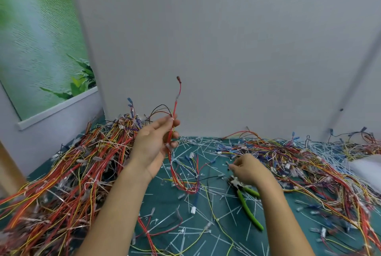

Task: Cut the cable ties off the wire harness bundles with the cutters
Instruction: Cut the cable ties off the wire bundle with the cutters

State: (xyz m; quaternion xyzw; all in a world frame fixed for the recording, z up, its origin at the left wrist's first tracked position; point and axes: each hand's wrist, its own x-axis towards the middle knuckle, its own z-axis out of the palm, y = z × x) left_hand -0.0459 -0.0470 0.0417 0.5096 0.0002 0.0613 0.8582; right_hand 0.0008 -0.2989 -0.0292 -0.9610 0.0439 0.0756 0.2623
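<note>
In the head view, your left hand is raised and curled round one wire harness. A single red lead stands up above the fingers and the rest hangs below in a loop that reaches the green mat. Your right hand is lower and well apart from it. Its fingertips are drawn together, but whether they pinch a scrap of tie or nothing at all cannot be told. The cutters lie on the mat just under that wrist, green handles pointing back toward you, and neither hand holds them. This looks like the gap between cuts: a bundle is chosen and held up, and the tool is down. The next move likely calls for taking up the cutters, finding a tie on the held harness and bringing the blades to the tie alone, clear of the wires. Counted: one pair of cutters, one harness in hand, and two heaps of harnesses, one outside your left hand and one beyond your right. The cut white ties between your forearms are too many to count.
</note>
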